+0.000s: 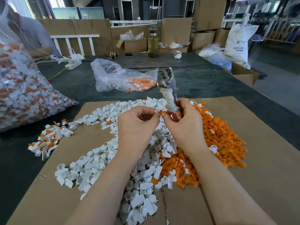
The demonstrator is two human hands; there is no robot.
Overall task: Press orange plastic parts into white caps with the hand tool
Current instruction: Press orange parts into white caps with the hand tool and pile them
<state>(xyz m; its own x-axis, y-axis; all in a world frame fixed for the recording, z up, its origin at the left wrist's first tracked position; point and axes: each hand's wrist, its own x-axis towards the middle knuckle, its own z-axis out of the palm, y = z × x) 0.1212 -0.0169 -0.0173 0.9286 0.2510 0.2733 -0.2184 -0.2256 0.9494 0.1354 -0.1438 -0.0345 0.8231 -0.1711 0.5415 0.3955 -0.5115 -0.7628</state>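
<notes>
- Above the cardboard sheet (pixel 253 143), the left hand (pixel 136 127) pinches a white cap (pixel 157 110) against an orange part (pixel 162 112) pinched by the right hand (pixel 185 125).
- The right hand's other fingers wrap the red-handled hand tool (pixel 168 88), head up.
- White caps pile (pixel 97 161) lies left, orange parts pile (pixel 222 140) right.
- Two bags of parts (pixel 125 78) sit beyond.

Both hands (pixel 138 125) (pixel 185 125) above white caps (pixel 97 172), right gripping hand tool (pixel 168 88), fingers (pixel 155 116) pinching orange part (pixel 161 112).
</notes>
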